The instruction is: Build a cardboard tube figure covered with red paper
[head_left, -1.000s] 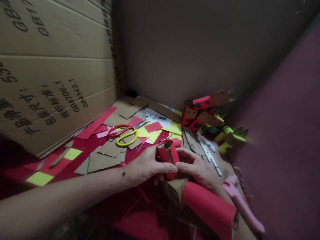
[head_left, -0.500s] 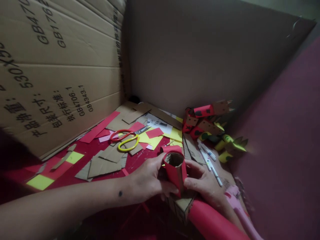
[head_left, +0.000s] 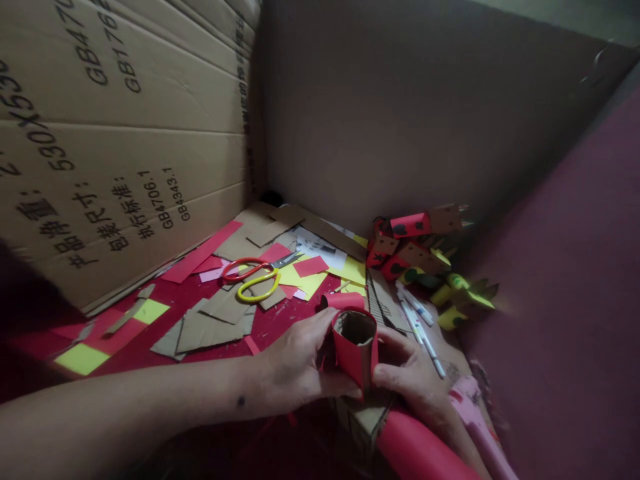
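Observation:
Between my two hands stands a short cardboard tube [head_left: 354, 350] wrapped in red paper, its open end tilted up toward me. A strip of bare brown cardboard shows down its near side. My left hand [head_left: 305, 357] grips it from the left, thumb low on the front. My right hand [head_left: 407, 367] closes on its right side, thumb pressed near the lower edge. Most of the fingers behind the tube are hidden. Just beyond it lies another red paper roll [head_left: 345, 301]. Below my hands are a cardboard block [head_left: 363, 420] and a large red roll [head_left: 425, 443].
Scissors [head_left: 257, 280] with red and yellow handles lie among paper and cardboard scraps [head_left: 215, 327]. White markers [head_left: 420, 327] and a pink glue gun [head_left: 477, 417] are at right. Decorated red tubes [head_left: 407, 247] and yellow-green ones [head_left: 457, 297] stand behind. A cardboard box [head_left: 165, 133] rises at left.
The wrapped tube has shifted slightly right and down in view, with both hands still on it. Its wrap and bare strip now face me a little differently. The whole view has shifted slightly.

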A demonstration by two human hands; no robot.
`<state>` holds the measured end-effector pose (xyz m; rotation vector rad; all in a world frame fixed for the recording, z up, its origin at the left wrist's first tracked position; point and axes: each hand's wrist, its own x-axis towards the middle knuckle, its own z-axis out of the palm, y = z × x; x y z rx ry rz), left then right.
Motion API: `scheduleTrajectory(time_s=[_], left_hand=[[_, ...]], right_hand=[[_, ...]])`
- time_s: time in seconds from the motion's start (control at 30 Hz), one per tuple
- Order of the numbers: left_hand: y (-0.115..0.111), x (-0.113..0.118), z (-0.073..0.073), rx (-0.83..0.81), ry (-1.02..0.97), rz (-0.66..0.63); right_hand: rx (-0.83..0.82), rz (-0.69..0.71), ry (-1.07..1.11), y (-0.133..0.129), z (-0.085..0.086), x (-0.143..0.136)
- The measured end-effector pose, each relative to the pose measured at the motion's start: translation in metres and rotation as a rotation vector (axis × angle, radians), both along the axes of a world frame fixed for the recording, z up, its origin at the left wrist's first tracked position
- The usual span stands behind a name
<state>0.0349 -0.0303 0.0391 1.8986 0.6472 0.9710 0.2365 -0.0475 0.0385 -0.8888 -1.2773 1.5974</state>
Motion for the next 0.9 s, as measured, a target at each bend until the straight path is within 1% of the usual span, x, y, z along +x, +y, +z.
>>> scheduleTrajectory(time_s=[0.07, 0.17, 0.23, 0.33, 0.5, 0.63, 0.77, 0.9], left_hand=[[0.0, 0.0, -0.002, 0.084, 0.017, 0.018], [0.001, -0.001, -0.008, 0.109, 0.022, 0.012], [0.001, -0.001, -0.011, 0.146, 0.04, 0.047], [0.001, -0.003, -0.013, 0.252, 0.045, 0.112], [0.003, -0.004, -0.012, 0.406, 0.012, 0.07], [0.004, -0.004, -0.013, 0.427, 0.047, 0.061], [0.007, -0.004, -0.016, 0.425, 0.071, 0.064], [0.008, -0.004, -0.017, 0.38, 0.102, 0.064]], right_hand=[[0.006, -0.008, 0.0, -0.001, 0.002, -0.002], [0.01, -0.019, 0.011, -0.002, 0.004, -0.004], [0.002, -0.029, 0.029, -0.002, 0.004, -0.005], [-0.005, -0.04, 0.05, -0.003, 0.003, -0.005], [0.005, -0.024, 0.023, -0.002, 0.0, -0.001], [0.011, 0.005, -0.004, 0.0, -0.004, 0.002], [0.002, 0.001, 0.029, 0.002, -0.007, 0.001], [-0.026, 0.005, 0.057, 0.002, -0.006, -0.002]])
